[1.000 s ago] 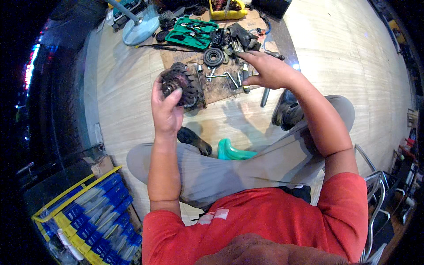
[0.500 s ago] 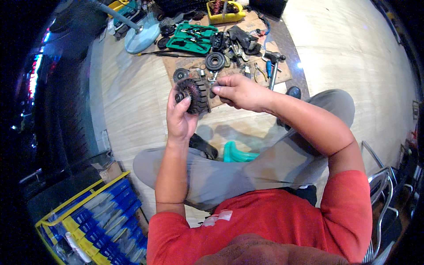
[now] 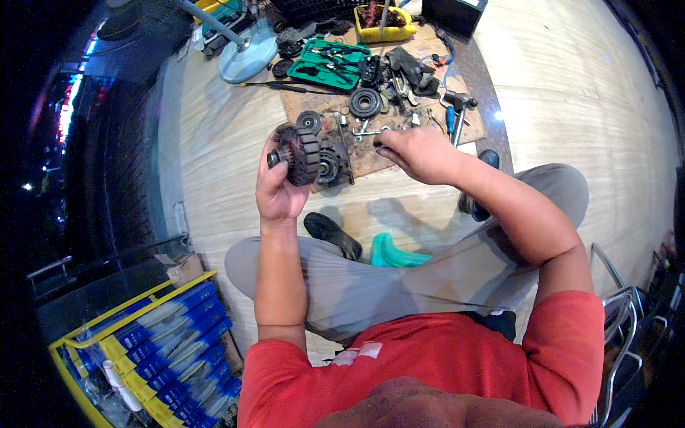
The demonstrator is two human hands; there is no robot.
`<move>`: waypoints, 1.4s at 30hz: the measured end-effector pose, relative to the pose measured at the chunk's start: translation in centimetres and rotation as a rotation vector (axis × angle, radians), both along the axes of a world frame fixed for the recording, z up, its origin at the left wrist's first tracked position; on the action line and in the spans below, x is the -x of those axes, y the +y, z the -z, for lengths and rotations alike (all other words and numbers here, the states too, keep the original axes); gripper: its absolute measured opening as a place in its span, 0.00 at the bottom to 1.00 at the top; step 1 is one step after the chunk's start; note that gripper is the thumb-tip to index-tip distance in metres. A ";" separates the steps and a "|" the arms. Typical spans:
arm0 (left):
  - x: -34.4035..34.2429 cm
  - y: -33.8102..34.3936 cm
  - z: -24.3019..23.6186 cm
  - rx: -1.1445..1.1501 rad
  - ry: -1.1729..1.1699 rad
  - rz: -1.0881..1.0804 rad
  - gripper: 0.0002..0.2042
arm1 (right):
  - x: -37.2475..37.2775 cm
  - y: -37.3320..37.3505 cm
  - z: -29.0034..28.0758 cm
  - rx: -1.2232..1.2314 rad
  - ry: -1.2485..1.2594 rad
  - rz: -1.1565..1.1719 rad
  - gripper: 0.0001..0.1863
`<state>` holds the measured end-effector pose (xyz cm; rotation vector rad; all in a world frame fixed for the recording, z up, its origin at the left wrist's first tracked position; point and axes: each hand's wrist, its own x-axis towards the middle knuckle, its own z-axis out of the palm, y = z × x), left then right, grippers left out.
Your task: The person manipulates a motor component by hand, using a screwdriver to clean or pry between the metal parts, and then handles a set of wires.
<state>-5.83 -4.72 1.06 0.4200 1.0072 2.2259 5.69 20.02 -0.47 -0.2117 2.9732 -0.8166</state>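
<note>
My left hand point(image 3: 280, 192) is wrapped round a dark motor armature point(image 3: 304, 153), a thick slotted drum with reddish windings and a short shaft stub near my thumb. It is held up over the near left edge of the cardboard. My right hand point(image 3: 421, 153) is apart from it, to the right, with the fingers closed in a pinch. Something small and dark shows at its fingertips; I cannot make out what it is. Just right of the armature lies a dark round motor part point(image 3: 328, 165). A black ring-shaped part point(image 3: 365, 103) and a smaller wheel-like disc point(image 3: 309, 122) lie beyond.
Tools and parts crowd the cardboard point(image 3: 371, 162): a green tool case point(image 3: 330, 65), a hammer point(image 3: 460, 107), a blue-handled screwdriver point(image 3: 450, 120). Behind stand a yellow tub point(image 3: 385, 28) and a round pale blue base point(image 3: 247, 60). A green stool point(image 3: 399, 255) is between my legs.
My left hand has drawn the armature slightly left and turned it. My right hand has moved right, away from it. The view has shifted a little, so the surroundings appear farther right.
</note>
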 end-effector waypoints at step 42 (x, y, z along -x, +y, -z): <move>-0.9 2.7 1.2 0.222 -0.084 -0.476 0.13 | -1.1 -2.3 -2.8 0.247 -0.088 -0.094 0.14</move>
